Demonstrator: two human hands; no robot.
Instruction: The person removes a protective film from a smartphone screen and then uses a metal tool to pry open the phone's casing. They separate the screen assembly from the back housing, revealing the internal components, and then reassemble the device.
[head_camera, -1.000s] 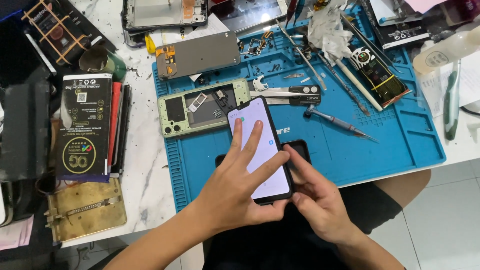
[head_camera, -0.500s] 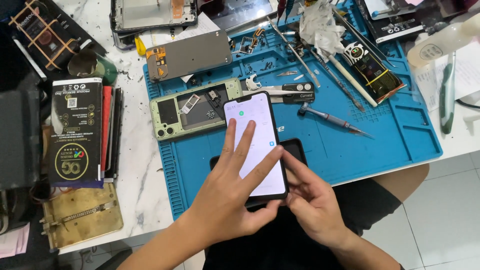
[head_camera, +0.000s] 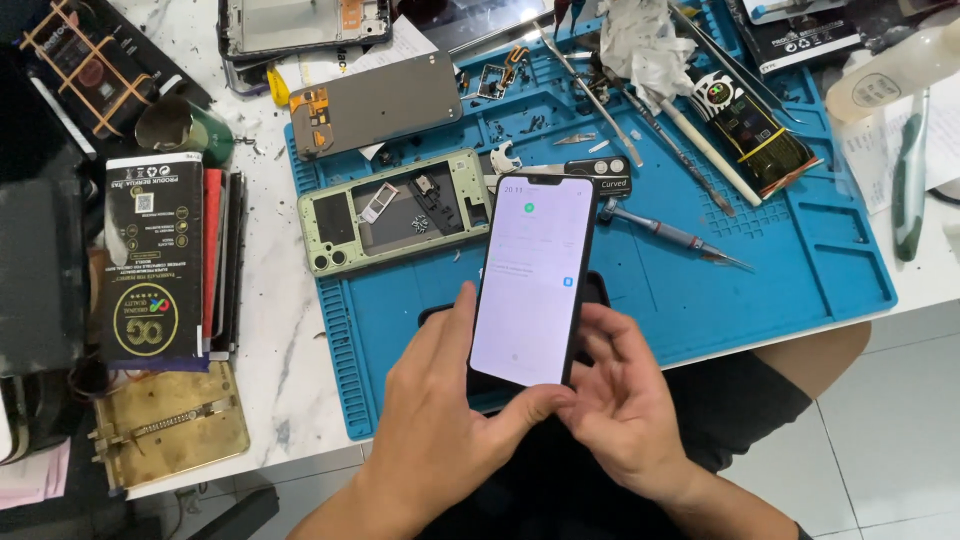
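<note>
A black smartphone (head_camera: 533, 278) with a lit pale screen is held upright over the front of the blue work mat (head_camera: 800, 250). My left hand (head_camera: 440, 420) grips its lower left edge, thumb across the bottom. My right hand (head_camera: 625, 400) supports it from behind and at the lower right, fingers curled at its edge. A dark flat object (head_camera: 597, 290) lies on the mat beneath the phone, mostly hidden.
A green phone frame (head_camera: 395, 212), a grey back panel (head_camera: 375, 103), a screwdriver (head_camera: 672, 235), tweezers, small screws and crumpled tissue (head_camera: 640, 45) lie on the mat. Black boxes (head_camera: 150, 260) and a brass jig (head_camera: 170, 425) sit left on the white table. A bottle (head_camera: 900, 65) stands right.
My left fingers have come off the screen and now hold the phone's edge. The phone has turned more upright, and its screen shows a different page.
</note>
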